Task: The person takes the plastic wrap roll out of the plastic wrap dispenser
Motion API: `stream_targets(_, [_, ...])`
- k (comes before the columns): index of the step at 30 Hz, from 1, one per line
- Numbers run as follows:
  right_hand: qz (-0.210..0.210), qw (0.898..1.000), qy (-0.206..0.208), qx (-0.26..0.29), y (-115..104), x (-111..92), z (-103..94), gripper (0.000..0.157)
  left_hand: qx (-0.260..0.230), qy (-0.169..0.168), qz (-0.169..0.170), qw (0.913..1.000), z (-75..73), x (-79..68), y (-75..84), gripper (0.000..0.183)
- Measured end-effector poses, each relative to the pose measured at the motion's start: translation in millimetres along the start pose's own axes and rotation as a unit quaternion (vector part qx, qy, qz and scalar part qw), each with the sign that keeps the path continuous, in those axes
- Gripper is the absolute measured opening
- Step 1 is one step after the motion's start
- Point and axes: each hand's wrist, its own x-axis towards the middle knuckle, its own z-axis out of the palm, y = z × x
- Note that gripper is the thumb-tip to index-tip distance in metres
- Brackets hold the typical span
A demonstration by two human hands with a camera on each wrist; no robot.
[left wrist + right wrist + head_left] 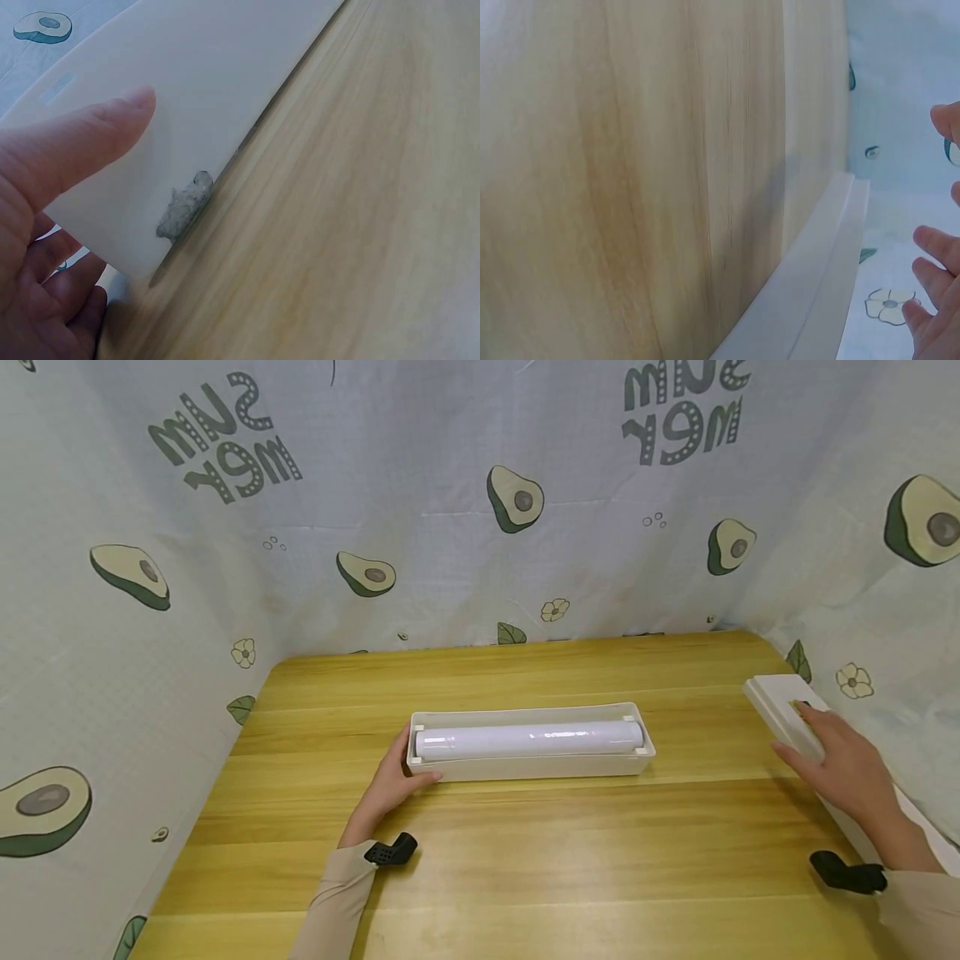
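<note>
A long white cling film dispenser box (536, 767) lies on the table with its open top up. Inside it sits a shiny roll of film (525, 741). My left hand (388, 789) grips the box's left end, thumb on the front wall and the other fingers round the end. A rough grey patch (184, 210) shows low on that wall in the left wrist view. At the table's right edge lies a long white lid (776, 693). Over it my right hand (855, 768) hovers with loosely spread fingers, apart from the lid in the right wrist view.
The wooden table (525, 877) is bounded at the back and sides by a hanging cloth (442, 552) with avocado prints. Dark wrist cameras (392, 850) sit on both wrists. The lid runs along the right-hand cloth.
</note>
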Motion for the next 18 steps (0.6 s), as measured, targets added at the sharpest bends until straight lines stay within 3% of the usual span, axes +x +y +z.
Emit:
stream_targets(10, [-0.004,1.000,0.002,0.004,-0.8,3.5,0.5,0.074,0.002,0.000,0.004,1.0000,-0.5,1.6,-0.6,0.097])
stream_targets(18, [-0.015,1.000,-0.004,0.018,-1.3,3.9,1.6,0.075,0.002,0.001,-0.012,0.9999,-0.1,0.0,0.1,0.098])
